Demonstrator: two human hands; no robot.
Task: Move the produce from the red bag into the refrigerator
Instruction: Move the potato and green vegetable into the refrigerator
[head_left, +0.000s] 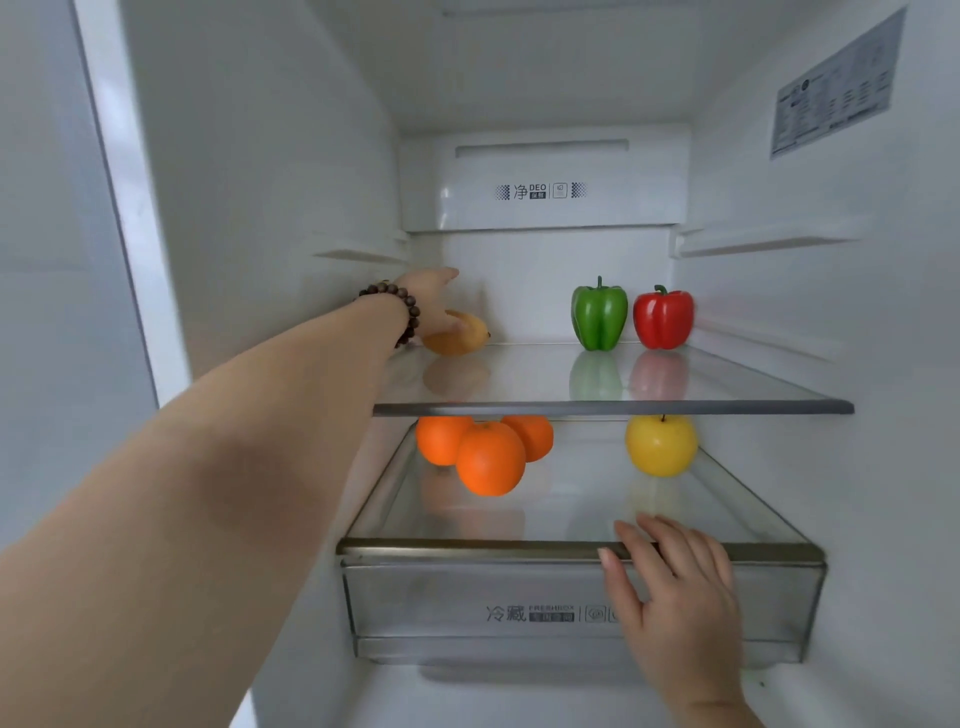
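Observation:
My left hand (434, 306), with a bead bracelet at the wrist, reaches deep into the refrigerator and rests on a yellow-orange fruit (460, 338) lying at the back left of the upper glass shelf (727, 395). Whether the fingers still grip it is unclear. A green pepper (598, 314) and a red pepper (663, 317) stand upright at the back right of that shelf. On the lower glass shelf (571, 509) sit three oranges (491, 457) and a yellow apple (661, 444). My right hand (675, 587) lies flat on the lower shelf's front rim. The red bag is out of view.
A clear drawer (467, 603) with printed lettering hangs under the lower shelf. The refrigerator's white side walls close in left and right, with a label (836, 85) on the right wall. A white vent panel (543, 182) sits at the back above the peppers.

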